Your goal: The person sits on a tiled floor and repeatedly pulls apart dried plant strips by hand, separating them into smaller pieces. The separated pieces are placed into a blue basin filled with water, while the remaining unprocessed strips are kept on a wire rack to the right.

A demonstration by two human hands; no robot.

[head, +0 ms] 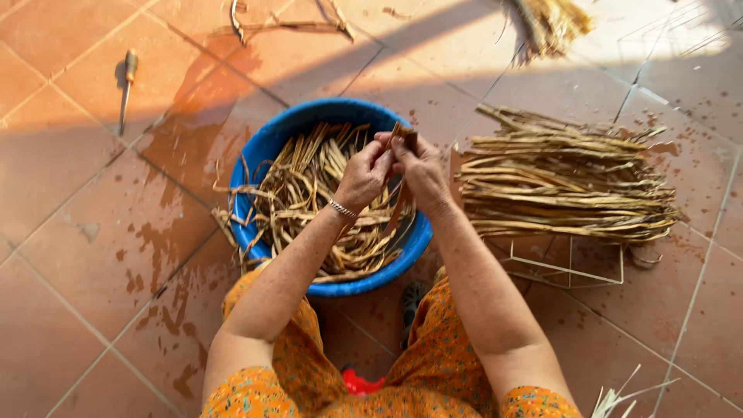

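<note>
A round blue basin (pixel 272 142) sits on the tiled floor, filled with wet tan plant strips (pixel 309 178). Above its right half my left hand (pixel 362 176) and my right hand (pixel 422 169) are closed together on one brown strip (pixel 402 139) that sticks up between the fingertips and hangs down below them. A thin bracelet circles my left wrist. To the right of the basin lies a flat bundle of long dried strips (pixel 565 182) on the floor.
A tool with a thin blade (pixel 126 87) lies at the far left. Loose strips (pixel 286 23) and a straw tuft (pixel 553 23) lie at the top. A white wire frame (pixel 573 271) sits under the bundle. Wet patches mark the tiles. My knees in orange cloth are below.
</note>
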